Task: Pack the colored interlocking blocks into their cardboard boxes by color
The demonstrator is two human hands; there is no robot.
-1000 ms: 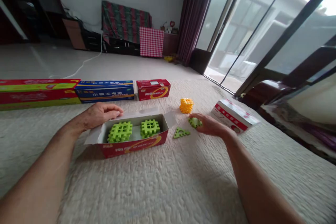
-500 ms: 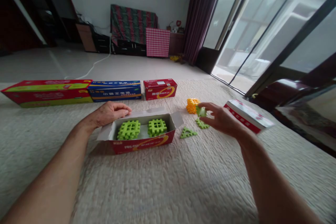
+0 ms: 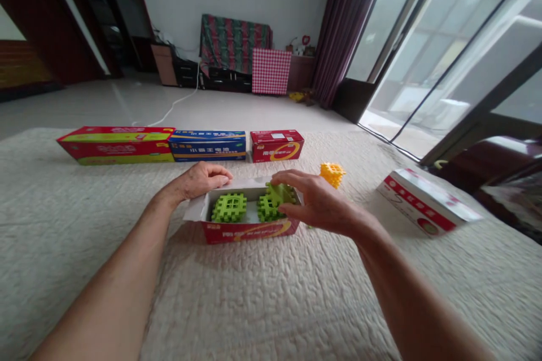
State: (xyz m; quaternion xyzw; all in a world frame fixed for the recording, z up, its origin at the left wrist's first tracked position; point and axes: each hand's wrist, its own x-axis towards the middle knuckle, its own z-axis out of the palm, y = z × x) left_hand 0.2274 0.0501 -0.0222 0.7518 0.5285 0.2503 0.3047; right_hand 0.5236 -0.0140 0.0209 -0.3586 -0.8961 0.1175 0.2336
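An open red cardboard box (image 3: 249,233) lies on the quilted cover with its flaps folded out. My left hand (image 3: 203,180) is closed at its back left corner, gripping the flap edge. Inside, a green waffle building block (image 3: 229,207) occupies the left end; another green waffle block (image 3: 265,208) sits right of the middle, partly covered. Over the box's right end, my right hand (image 3: 319,203) pinches a flat green toothed piece (image 3: 280,194) between thumb and fingers. Whether that piece touches the block below, I cannot tell. My right hand hides most of the cover just beyond the box.
An orange-yellow waffle block (image 3: 332,174) stands behind my right hand. Along the back lie a red-and-green carton (image 3: 122,149), a blue carton (image 3: 209,146) and a closed red box (image 3: 277,146). A white-and-red box (image 3: 423,206) is at the right.
My right hand has carried the green piece leftward from beside the orange-yellow block to over the box. My left hand stays at the box corner. The view has turned slightly left.
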